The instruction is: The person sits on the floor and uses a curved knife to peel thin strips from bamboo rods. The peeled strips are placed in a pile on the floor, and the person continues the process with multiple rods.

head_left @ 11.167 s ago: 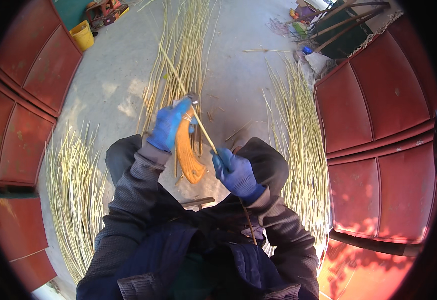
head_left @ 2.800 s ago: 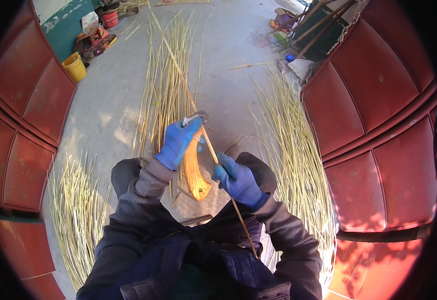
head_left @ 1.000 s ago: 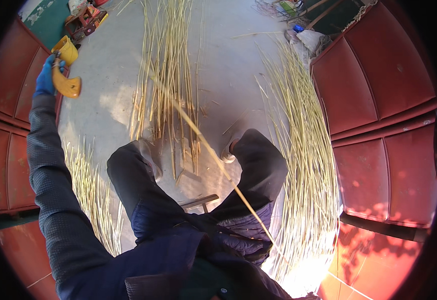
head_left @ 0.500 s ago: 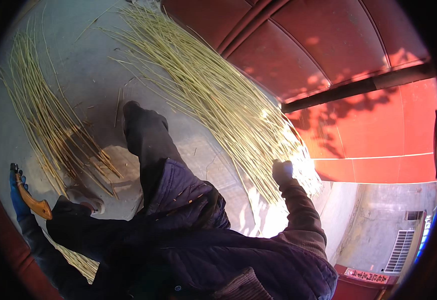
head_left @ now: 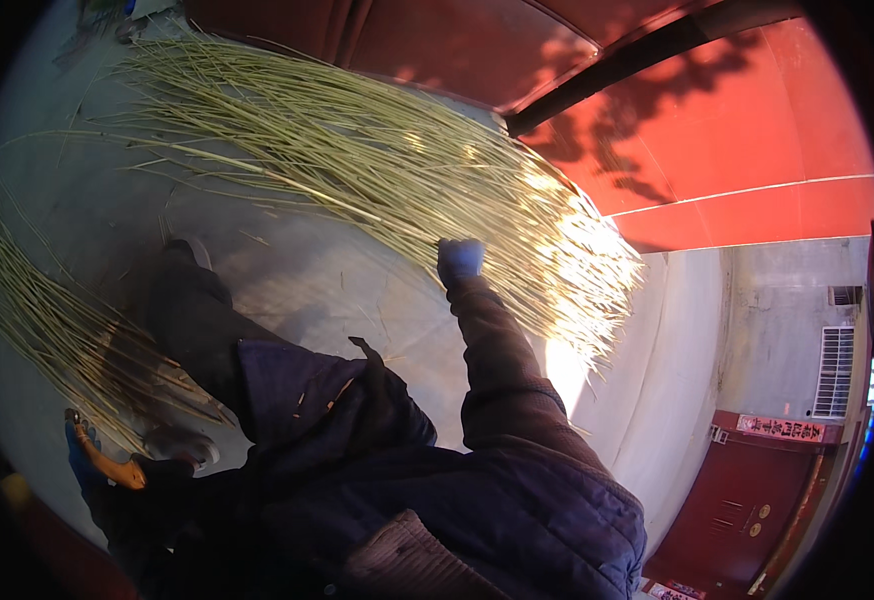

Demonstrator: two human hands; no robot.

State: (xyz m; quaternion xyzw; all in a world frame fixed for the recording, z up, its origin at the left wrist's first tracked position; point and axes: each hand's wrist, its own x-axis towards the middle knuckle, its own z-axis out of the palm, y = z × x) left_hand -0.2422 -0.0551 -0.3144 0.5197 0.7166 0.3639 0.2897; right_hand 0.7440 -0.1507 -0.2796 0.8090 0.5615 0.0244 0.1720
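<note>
My left hand (head_left: 85,462), in a blue glove at the lower left, is closed around a tool with a curved orange-brown wooden handle (head_left: 117,467). The rest of that tool cannot be made out. My right hand (head_left: 460,260), also blue-gloved, makes a fist at the near edge of a wide pile of long green-yellow stalks (head_left: 357,140). A paler stalk (head_left: 307,192) runs from the far left of the pile to this fist and appears gripped in it. The fingers' inner side is hidden.
A smaller bundle of stalks (head_left: 57,330) lies on the concrete floor (head_left: 307,265) at the left. My legs and shoes stand between the two piles. Red metal panels (head_left: 717,130) border the large pile; a grey wall (head_left: 782,330) and dark red door (head_left: 737,500) are at the right.
My view has turned, shifting the piles and wall. My right fist is now farther left along the large pile's near edge, with a pale stalk stretching from it. My left hand still grips the wooden-handled tool.
</note>
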